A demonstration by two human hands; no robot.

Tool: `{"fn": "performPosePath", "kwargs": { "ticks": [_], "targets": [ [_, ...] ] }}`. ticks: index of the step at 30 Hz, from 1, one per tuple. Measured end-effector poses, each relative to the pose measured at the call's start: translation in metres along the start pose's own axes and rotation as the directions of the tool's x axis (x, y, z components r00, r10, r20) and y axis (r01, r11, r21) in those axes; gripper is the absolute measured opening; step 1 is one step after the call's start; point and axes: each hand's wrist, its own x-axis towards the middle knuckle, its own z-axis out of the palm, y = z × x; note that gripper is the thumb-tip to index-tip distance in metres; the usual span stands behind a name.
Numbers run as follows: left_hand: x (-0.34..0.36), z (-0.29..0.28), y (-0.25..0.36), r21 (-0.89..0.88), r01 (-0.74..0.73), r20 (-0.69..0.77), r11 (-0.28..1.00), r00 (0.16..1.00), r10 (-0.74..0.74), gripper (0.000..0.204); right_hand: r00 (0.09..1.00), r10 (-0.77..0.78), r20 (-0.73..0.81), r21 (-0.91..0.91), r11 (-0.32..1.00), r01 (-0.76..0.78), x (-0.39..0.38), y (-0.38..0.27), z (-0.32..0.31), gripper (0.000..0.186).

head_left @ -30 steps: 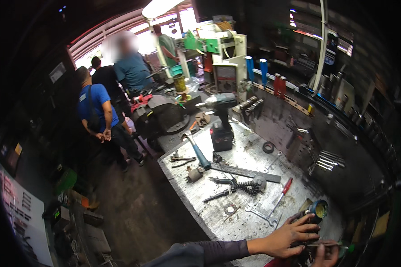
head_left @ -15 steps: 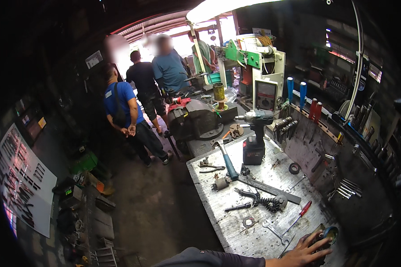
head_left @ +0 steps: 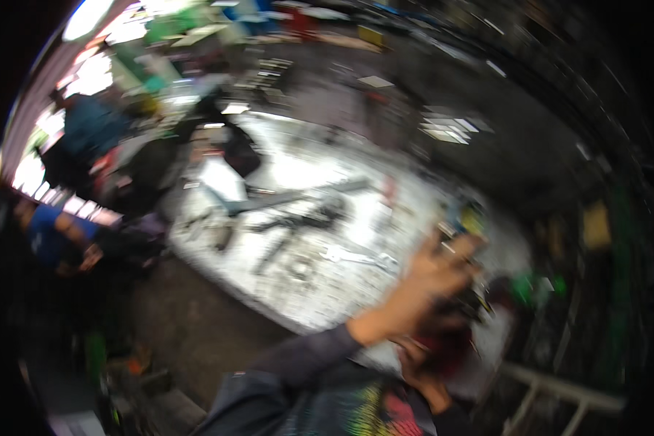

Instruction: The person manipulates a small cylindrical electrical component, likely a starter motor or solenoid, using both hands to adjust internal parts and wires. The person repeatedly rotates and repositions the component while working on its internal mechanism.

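Observation:
Strong motion blur smears the picture. My left hand [head_left: 429, 280] reaches over the near right part of the metal-topped bench [head_left: 320, 294], its fingers curved and apart. Just past its fingertips is a small blue and yellow thing [head_left: 469, 218], too blurred to name. A dark shape lies under the palm. Lower down, my right hand [head_left: 418, 367] is partly hidden beside a dark red, cloth-like thing [head_left: 447, 349]; its grip does not show. Left of the left hand lies an open-ended wrench [head_left: 360, 258], with a red-handled screwdriver [head_left: 389, 190] farther off.
A flat metal bar [head_left: 305, 195], a hammer [head_left: 221, 203] and a dark cordless power tool [head_left: 240, 149] are on the bench. Tools line the dark back panel [head_left: 341, 94]. A person in blue [head_left: 58, 232] stands at far left. A pale metal frame [head_left: 559, 389] is at lower right.
The view has swung to the right and down, so the bench sits more to the left. My right hand and the red thing have come into view. The left hand appears higher in the picture.

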Motion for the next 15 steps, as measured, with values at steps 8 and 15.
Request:
{"fn": "performPosePath", "kwargs": {
  "ticks": [8,15],
  "targets": [
    [0.045,-0.028,-0.009,-0.157,0.026,0.358,0.987,0.933,0.033,0.077,0.853,0.243,0.461,0.184,0.915,-0.36,-0.066,-0.042,-0.064,0.028],
    [0.031,-0.032,-0.01,-0.165,0.087,0.326,0.982,0.945,-0.029,0.103,0.939,0.276,-0.204,0.346,0.918,-0.195,-0.002,-0.077,-0.138,0.014]
  ]
}}
